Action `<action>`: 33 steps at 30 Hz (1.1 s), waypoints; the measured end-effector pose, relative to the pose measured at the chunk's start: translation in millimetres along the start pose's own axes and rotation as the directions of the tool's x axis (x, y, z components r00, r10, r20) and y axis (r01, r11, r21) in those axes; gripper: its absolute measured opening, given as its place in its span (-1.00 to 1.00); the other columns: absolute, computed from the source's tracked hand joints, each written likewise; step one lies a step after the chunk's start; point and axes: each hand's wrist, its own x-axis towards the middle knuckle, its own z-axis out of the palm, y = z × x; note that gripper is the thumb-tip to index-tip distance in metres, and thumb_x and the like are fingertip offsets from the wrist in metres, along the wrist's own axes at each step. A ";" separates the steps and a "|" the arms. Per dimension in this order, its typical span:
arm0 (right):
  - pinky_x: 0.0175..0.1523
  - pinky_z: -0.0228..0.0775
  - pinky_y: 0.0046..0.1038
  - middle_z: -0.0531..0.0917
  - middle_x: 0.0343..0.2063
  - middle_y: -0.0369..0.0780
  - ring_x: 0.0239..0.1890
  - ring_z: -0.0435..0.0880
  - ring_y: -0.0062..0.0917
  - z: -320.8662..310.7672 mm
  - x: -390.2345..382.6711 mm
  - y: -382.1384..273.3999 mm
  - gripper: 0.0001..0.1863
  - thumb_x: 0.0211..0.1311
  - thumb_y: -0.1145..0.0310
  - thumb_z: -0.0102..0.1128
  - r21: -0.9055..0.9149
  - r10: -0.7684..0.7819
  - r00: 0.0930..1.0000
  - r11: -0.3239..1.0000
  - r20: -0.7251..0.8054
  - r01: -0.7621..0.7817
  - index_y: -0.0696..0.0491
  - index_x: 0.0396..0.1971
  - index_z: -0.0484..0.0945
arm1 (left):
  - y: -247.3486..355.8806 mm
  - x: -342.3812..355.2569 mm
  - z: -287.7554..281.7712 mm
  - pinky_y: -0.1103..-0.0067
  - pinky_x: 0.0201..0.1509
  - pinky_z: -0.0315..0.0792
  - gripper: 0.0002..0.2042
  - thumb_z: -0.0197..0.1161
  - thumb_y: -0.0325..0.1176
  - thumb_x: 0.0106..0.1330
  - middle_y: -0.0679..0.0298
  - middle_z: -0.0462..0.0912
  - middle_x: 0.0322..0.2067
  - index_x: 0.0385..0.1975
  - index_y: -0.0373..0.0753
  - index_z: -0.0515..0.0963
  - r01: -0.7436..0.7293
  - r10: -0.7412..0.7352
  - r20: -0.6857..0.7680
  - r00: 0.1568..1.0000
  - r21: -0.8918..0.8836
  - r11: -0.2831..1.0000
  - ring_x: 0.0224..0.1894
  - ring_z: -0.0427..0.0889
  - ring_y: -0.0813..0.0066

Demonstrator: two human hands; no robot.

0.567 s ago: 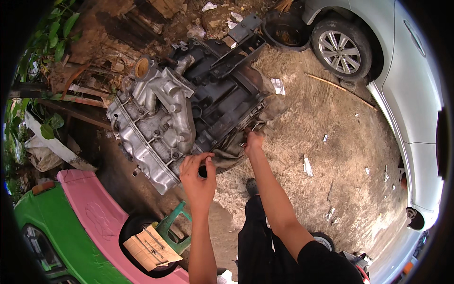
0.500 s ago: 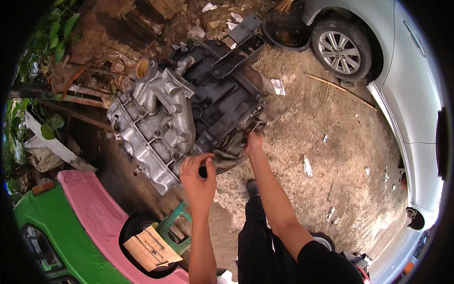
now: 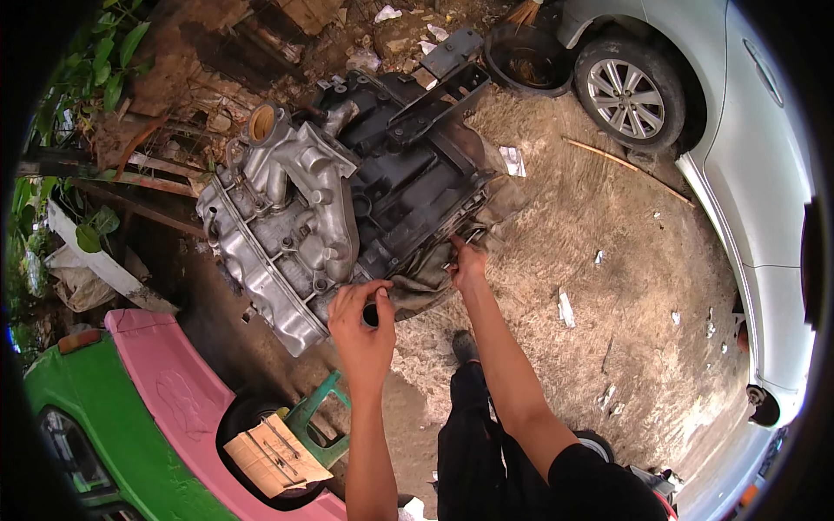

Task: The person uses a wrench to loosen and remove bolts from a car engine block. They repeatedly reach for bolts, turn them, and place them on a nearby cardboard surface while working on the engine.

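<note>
A large engine (image 3: 413, 187) lies on the ground, with a silver cast-metal manifold (image 3: 300, 174) on its left part and black covers to the right. My left hand (image 3: 360, 339) rests at its near edge, fingers bent but apart, thumb away from them. Between thumb and fingers shows a dark round opening (image 3: 372, 314). My right hand (image 3: 469, 265) is closed at the engine's right near side, beside a thin shiny metal piece (image 3: 474, 234). Its grip is partly hidden, so what it holds cannot be made out. Under that side lies a crumpled grey-brown cloth (image 3: 426, 286).
A silver car (image 3: 738, 174) stands at the right, a black basin (image 3: 527, 61) by its wheel. At lower left are a green and pink vehicle body (image 3: 169, 373), a green plastic stool (image 3: 326, 425) and a cardboard piece (image 3: 276, 453). A thin stick (image 3: 627, 171) and paper scraps lie on the ground.
The right hand has shifted very slightly at the engine's side, and the view has moved a little. The left hand stays in place.
</note>
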 end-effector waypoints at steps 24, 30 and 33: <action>-0.67 0.11 -0.47 0.52 -0.64 -0.34 -0.70 0.32 -0.63 4.1 0.0 11.3 -0.84 0.29 0.41 0.43 -0.080 -0.162 0.987 0.984 -0.012 0.160 0.16 -0.20 0.74 | -1.4 0.3 -0.9 0.38 0.02 0.37 -0.91 0.27 -0.50 0.32 0.21 0.66 -0.41 -0.28 -0.27 0.70 0.010 -0.010 0.009 1.000 -0.019 1.000 -0.25 0.59 0.22; -0.68 0.12 -0.49 0.54 -0.63 -0.33 -0.72 0.32 -0.64 5.2 -8.0 21.8 -0.85 0.32 0.40 0.42 -0.054 -0.342 0.940 0.938 -0.012 0.341 0.16 -0.22 0.74 | -0.7 -0.4 0.3 0.39 0.02 0.38 -0.91 0.27 -0.50 0.32 0.21 0.67 -0.40 -0.29 -0.27 0.70 0.027 -0.027 0.000 1.000 -0.035 0.999 -0.24 0.60 0.23; -0.67 0.12 -0.47 0.51 -0.64 -0.33 -0.71 0.34 -0.62 -3.2 -13.6 5.5 -0.85 0.34 0.38 0.41 -0.135 -0.173 0.984 0.975 0.036 0.177 0.16 -0.26 0.72 | -1.1 -0.6 -0.5 0.39 0.02 0.38 -0.91 0.27 -0.49 0.33 0.21 0.67 -0.40 -0.29 -0.27 0.71 0.027 -0.028 -0.001 1.000 -0.031 0.999 -0.24 0.59 0.24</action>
